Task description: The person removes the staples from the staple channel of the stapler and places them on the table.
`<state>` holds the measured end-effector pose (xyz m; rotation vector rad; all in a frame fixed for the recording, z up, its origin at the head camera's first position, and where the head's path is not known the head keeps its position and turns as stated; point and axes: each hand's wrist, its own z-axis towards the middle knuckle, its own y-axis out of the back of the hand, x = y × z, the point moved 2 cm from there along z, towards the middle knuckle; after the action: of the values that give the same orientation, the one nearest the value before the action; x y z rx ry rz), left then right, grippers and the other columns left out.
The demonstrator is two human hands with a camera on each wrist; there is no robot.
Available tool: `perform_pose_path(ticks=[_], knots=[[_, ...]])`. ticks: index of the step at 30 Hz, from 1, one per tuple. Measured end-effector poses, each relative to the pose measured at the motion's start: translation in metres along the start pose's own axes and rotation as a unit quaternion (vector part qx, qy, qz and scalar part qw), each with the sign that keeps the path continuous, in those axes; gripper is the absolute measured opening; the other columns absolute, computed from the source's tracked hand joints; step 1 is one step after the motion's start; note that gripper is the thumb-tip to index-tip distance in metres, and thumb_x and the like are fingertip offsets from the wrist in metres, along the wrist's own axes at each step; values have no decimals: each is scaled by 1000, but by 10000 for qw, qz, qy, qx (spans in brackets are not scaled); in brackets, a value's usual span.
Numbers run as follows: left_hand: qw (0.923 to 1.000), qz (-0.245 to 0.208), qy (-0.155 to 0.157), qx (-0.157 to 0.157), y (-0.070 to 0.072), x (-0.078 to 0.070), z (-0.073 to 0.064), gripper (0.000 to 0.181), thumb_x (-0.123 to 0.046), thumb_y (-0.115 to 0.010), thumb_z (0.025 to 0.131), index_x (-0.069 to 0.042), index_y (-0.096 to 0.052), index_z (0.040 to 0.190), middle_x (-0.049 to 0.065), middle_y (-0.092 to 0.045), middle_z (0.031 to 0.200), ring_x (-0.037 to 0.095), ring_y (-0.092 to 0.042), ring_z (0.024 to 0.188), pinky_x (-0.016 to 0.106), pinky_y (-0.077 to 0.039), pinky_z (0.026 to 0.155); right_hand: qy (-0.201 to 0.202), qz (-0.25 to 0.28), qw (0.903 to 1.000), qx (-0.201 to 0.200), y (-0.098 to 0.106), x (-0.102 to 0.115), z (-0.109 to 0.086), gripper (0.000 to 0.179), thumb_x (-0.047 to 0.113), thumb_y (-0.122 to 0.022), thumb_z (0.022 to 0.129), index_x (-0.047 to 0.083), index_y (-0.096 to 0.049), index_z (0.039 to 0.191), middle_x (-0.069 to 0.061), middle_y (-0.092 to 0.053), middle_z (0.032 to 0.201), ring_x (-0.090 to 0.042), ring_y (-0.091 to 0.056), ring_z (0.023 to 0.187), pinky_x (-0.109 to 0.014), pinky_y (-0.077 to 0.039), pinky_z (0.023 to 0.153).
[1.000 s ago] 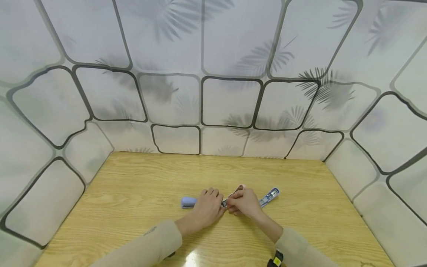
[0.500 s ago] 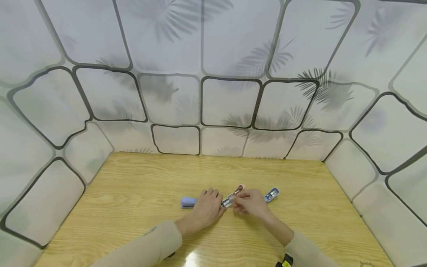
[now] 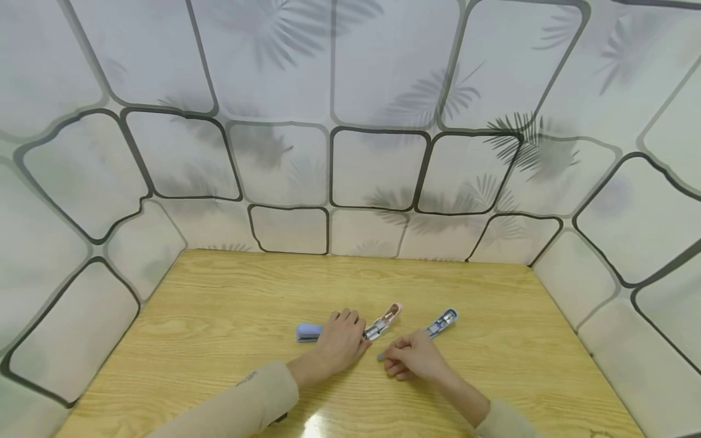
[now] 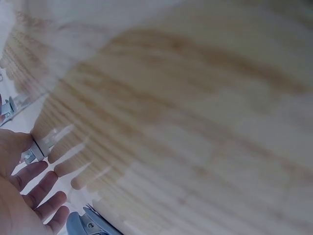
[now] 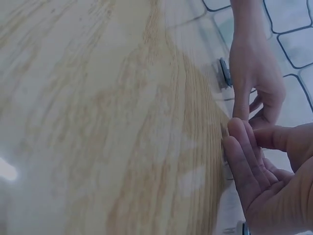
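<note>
My left hand (image 3: 342,340) holds down the near end of a pink stapler (image 3: 390,315), which lies opened out with its metal channel showing. In the left wrist view, thumb and forefinger pinch the stapler's end (image 4: 35,152). My right hand (image 3: 417,358) is just above the table, to the right of and nearer than the pink stapler. Between its thumb and fingertips it pinches a short grey strip (image 3: 381,357), which looks like a strip of staples. Behind this hand lies a blue stapler (image 3: 443,321), also opened out, its near end hidden.
A closed periwinkle stapler (image 3: 308,331) lies to the left of my left hand, its right end hidden behind that hand. The wooden table (image 3: 235,292) is enclosed at the back and sides by patterned panels (image 3: 290,228).
My right hand has drawn away from the pink stapler, toward me and slightly right, with the grey strip in its fingers. More of the stapler's channel now shows. My left hand has stayed put.
</note>
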<state>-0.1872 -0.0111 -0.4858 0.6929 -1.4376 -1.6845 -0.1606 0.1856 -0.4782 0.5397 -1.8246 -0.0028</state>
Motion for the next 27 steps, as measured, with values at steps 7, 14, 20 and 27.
perform_pose_path(ticks=[7,14,20,27], knots=[[10000,43,9,-56,0,-1,0,38,-51,-71,98,-14,-71,108,-1,-69,99,15,-64,96,31,-55,87,34,-175,9998,107,-5,-5,1,21,11,-69,99,-9,-75,101,-8,-79,78,-10,-74,63,-24,-62,58],[10000,1,21,-17,-1,0,0,39,-51,-72,97,-13,-69,107,-1,-67,98,15,-62,94,32,-55,86,48,-411,9990,165,-3,-5,2,17,10,-74,95,-7,-77,101,-8,-79,79,-9,-74,64,-24,-62,58],[9990,-443,28,59,0,7,-3,40,-49,-71,97,-12,-67,110,1,-69,102,17,-63,97,36,-56,91,541,-789,9954,-12,0,4,2,16,10,-76,94,-5,-78,98,-13,-79,81,-14,-75,66,-26,-63,61],[9971,-745,-42,121,20,31,-20,46,-47,-70,99,-8,-67,122,7,-71,118,24,-64,115,42,-56,104,1713,-2046,9624,-502,-7,25,2,12,18,-75,96,6,-80,97,-1,-77,85,-2,-62,69,-17,-52,61]])
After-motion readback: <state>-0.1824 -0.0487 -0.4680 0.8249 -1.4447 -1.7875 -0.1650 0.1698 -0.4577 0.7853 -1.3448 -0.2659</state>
